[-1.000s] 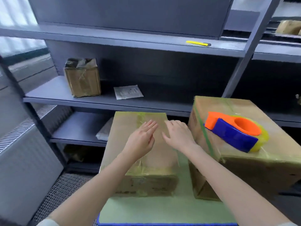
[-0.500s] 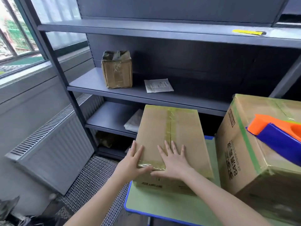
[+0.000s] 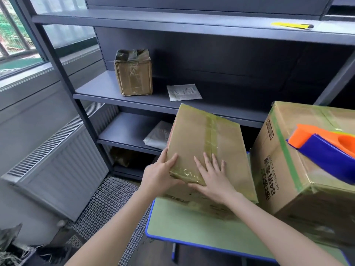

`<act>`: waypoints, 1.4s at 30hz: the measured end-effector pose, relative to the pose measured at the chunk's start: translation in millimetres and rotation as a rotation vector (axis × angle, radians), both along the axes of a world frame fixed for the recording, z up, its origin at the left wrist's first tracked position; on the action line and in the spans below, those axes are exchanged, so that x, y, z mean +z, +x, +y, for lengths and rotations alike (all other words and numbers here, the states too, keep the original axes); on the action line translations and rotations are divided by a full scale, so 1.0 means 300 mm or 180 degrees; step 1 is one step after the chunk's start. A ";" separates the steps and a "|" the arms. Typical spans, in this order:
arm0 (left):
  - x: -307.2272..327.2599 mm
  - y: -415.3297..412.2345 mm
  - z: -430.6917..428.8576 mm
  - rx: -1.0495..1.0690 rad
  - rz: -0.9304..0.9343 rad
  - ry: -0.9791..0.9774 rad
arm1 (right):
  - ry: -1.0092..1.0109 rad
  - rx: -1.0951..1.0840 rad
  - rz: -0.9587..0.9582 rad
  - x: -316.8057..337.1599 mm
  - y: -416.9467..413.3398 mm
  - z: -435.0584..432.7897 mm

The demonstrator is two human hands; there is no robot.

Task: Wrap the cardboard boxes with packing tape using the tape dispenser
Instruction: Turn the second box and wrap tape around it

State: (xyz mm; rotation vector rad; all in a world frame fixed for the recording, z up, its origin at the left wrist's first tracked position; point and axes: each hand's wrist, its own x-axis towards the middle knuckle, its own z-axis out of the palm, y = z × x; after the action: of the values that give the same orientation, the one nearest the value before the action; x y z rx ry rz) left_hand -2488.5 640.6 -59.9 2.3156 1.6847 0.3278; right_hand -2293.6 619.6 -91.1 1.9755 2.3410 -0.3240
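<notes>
A taped cardboard box (image 3: 226,139) lies on the green table (image 3: 192,227), its left side tilted up off the table. My left hand (image 3: 157,175) grips its near left corner, thumb on the taped top and fingers round the side. Flat on the top with fingers spread lies my right hand (image 3: 213,177), next to the centre tape seam. An orange and blue tape dispenser (image 3: 326,150) rests on a larger taped box (image 3: 284,169) at the right, apart from both hands.
Grey metal shelving (image 3: 115,93) stands right behind the table, holding a small taped box (image 3: 132,73), a paper slip (image 3: 184,92) and a yellow cutter (image 3: 292,25) higher up. A radiator (image 3: 57,160) lines the left wall. Mesh flooring lies below.
My view swung left. Both hands slid from the box's middle to its near edge; the left hand took hold of the corner and the box turned and tipped up on its left.
</notes>
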 end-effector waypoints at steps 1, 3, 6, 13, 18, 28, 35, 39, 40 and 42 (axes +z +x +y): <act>0.032 0.010 0.004 -0.0084 0.0055 0.0177 | 0.0101 -0.0075 0.0185 0.006 0.010 -0.007; 0.093 0.029 0.015 -0.0263 0.0173 0.0533 | 0.0296 -0.0252 0.0677 0.018 0.022 -0.025; 0.172 0.071 0.008 -0.0587 0.0430 0.1037 | 0.0499 -0.0471 0.1524 0.023 0.030 -0.062; 0.154 0.194 -0.041 -0.1421 -0.0223 0.1483 | 0.0464 -0.0939 0.2624 0.059 0.054 -0.085; 0.102 0.234 -0.029 -0.1838 -0.0639 0.0964 | 0.0615 -0.0642 0.2122 0.155 0.137 -0.124; 0.117 0.044 0.094 -0.0650 -0.0060 0.0536 | -0.0093 -0.0404 0.0813 0.267 0.076 -0.099; 0.098 -0.023 0.111 -0.0033 -0.0990 -0.0696 | -0.0272 -0.0479 0.0824 0.295 0.086 -0.069; 0.084 -0.010 0.110 0.0111 -0.1274 -0.0560 | -0.0231 -0.0499 0.0771 0.290 0.064 -0.070; 0.087 -0.011 0.109 0.0110 -0.1301 -0.0519 | -0.0258 -0.0485 0.0780 0.289 0.066 -0.071; 0.102 -0.011 0.101 0.0112 -0.1333 -0.0385 | -0.0281 -0.0450 0.0828 0.287 0.078 -0.073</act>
State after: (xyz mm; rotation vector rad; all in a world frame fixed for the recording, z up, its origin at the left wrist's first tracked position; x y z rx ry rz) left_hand -2491.7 670.7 -29.3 1.9621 1.4911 0.6476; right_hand -2270.1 597.8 -5.0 2.1772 2.2836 -0.7208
